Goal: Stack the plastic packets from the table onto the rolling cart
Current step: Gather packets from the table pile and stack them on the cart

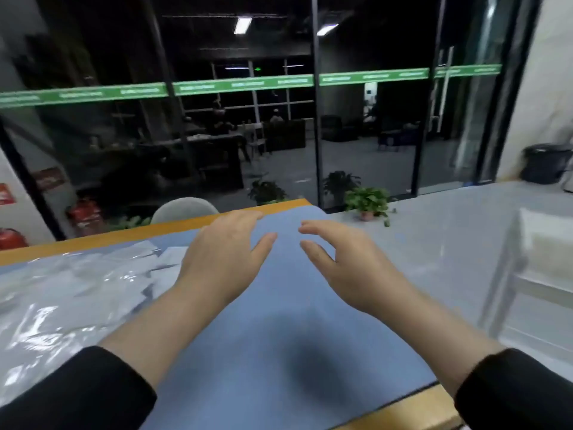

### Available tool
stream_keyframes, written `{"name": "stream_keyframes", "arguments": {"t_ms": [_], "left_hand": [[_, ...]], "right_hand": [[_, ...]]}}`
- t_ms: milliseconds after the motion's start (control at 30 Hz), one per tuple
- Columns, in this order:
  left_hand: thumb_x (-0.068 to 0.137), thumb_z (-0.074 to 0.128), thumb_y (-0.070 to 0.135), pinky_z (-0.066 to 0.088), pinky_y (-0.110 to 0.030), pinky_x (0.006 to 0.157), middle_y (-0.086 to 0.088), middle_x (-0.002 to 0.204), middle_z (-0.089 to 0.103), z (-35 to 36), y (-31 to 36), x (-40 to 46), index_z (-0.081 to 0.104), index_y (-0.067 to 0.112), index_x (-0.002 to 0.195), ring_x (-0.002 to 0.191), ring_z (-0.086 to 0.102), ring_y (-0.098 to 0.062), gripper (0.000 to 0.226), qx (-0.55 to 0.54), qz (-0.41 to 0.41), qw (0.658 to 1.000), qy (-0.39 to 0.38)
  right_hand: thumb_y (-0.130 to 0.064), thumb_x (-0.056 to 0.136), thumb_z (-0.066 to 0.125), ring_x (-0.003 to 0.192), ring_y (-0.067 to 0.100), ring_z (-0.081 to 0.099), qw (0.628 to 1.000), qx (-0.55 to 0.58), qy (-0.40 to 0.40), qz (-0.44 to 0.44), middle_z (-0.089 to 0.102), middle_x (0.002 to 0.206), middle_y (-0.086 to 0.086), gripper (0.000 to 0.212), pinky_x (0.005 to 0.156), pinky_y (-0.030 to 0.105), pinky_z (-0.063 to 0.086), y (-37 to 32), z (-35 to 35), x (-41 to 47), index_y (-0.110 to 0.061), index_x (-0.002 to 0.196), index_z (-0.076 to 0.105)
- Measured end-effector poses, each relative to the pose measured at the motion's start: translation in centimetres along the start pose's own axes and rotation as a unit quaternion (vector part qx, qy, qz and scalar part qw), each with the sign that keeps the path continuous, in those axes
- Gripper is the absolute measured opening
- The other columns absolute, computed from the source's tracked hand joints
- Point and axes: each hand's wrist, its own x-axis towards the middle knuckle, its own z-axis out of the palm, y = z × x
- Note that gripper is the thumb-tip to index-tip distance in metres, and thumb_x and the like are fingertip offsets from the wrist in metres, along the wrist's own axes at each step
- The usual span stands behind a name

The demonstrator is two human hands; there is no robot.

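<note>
Hovering above the blue mat (279, 321), left hand (221, 259) and right hand (347, 268) empty, fingers relaxed; plastic packets (71, 293) at nine o'clock, rolling cart (527, 274) at three.

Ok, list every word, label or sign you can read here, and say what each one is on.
Nothing here can be read for certain.
Green band across the glass wall: white lettering, too blurred to read.
Red signs on the left wall: lettering blurred.
Green exit-style sign deep in the dark room: too small to read.
Plastic packets on the table: no legible print.
Red fire extinguishers: labels unreadable.
</note>
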Motion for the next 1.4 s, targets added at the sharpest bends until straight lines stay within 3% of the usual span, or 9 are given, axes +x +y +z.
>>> {"name": "stream_keyframes", "arguments": {"t_ms": [367,567,633,800,1000,1067,1167,1300,1400], "left_hand": [[0.102,0.047,0.051,0.036,-0.039,0.112,0.010,0.149,0.050,-6.7,-24.4,-10.7,0.051,0.031,0.143,0.135,0.046,-0.017,0.046,0.064,-0.239,0.968,-0.045],[0.098,0.053,0.055,0.032,-0.034,0.115,0.010,0.155,0.044,-4.6,-29.5,-12.2,0.044,0.035,0.149,0.140,0.042,-0.014,0.055,-0.004,-0.265,0.958,-0.109],[0.095,0.056,0.059,0.027,-0.032,0.119,0.009,0.162,0.035,-4.4,-30.3,-12.3,0.039,0.036,0.153,0.146,0.034,-0.012,0.065,-0.014,-0.251,0.958,-0.138],[0.097,0.051,0.059,0.022,-0.028,0.117,0.006,0.162,0.034,-3.6,-29.9,-12.1,0.040,0.029,0.152,0.148,0.028,-0.013,0.063,0.019,-0.194,0.963,-0.186],[0.098,0.052,0.037,0.028,-0.024,0.112,0.011,0.164,0.030,-3.4,-29.8,-12.3,0.025,0.033,0.160,0.147,0.033,-0.013,0.067,-0.100,-0.223,0.952,-0.182],[0.100,0.048,0.030,0.027,-0.023,0.113,0.009,0.164,0.030,-3.4,-29.6,-12.2,0.023,0.033,0.160,0.148,0.031,-0.013,0.065,-0.118,-0.227,0.950,-0.180],[0.101,0.047,0.024,0.039,-0.031,0.113,0.008,0.149,0.053,-3.6,-29.4,-12.0,0.045,0.035,0.150,0.134,0.050,-0.013,0.051,-0.203,-0.243,0.946,-0.068],[0.101,0.054,0.026,0.053,-0.033,0.090,0.017,0.102,0.069,-4.3,-29.7,-12.1,0.068,0.029,0.117,0.096,0.062,0.002,0.022,-0.236,-0.227,0.930,0.167],[0.102,0.055,0.029,0.053,-0.031,0.088,0.018,0.105,0.066,-4.5,-29.8,-12.2,0.067,0.027,0.115,0.100,0.059,0.007,0.018,-0.220,-0.192,0.926,0.239]], "right_hand": [[-0.051,0.100,0.048,0.131,0.012,0.048,0.975,0.030,-0.214,-0.053,0.049,0.145,-0.019,0.041,0.093,0.029,0.037,-15.7,21.1,7.8,-0.042,0.140,0.049],[-0.062,0.082,0.069,0.105,-0.008,0.056,0.954,0.057,-0.295,-0.007,0.054,0.129,-0.026,0.081,0.095,0.022,0.038,-15.9,28.3,8.7,-0.041,0.151,0.032],[-0.067,0.079,0.068,0.104,-0.008,0.058,0.957,0.057,-0.286,0.010,0.058,0.121,-0.025,0.090,0.097,0.024,0.040,-15.3,29.5,9.0,-0.041,0.154,0.025],[-0.075,0.080,0.059,0.134,0.018,0.048,0.969,0.029,-0.238,0.058,0.050,0.147,-0.006,0.089,0.109,0.036,0.038,-16.3,31.0,9.2,-0.034,0.154,0.030],[-0.072,0.067,0.068,0.088,0.018,0.062,0.971,0.110,-0.189,0.094,0.065,0.099,-0.007,0.088,0.081,0.032,0.047,-18.1,32.6,9.9,-0.026,0.140,0.051],[-0.048,0.076,0.079,0.074,0.014,0.059,0.965,0.163,-0.174,0.109,0.066,0.091,-0.006,0.076,0.073,0.029,0.044,-18.3,33.0,9.6,-0.024,0.142,0.050],[-0.018,0.084,0.078,0.070,0.013,0.063,0.944,0.262,-0.146,0.135,0.067,0.104,0.000,0.072,0.068,0.025,0.049,-18.4,32.5,9.4,-0.027,0.147,0.044],[-0.015,0.081,0.074,0.082,0.025,0.068,0.935,0.309,-0.105,0.142,0.070,0.103,-0.003,0.075,0.083,0.043,0.058,-18.4,29.5,9.5,-0.034,0.147,0.042],[-0.012,0.086,0.070,0.072,0.018,0.066,0.950,0.283,-0.115,0.070,0.072,0.086,-0.008,0.044,0.070,0.035,0.055,-17.7,25.7,9.4,-0.036,0.123,0.066]]}}
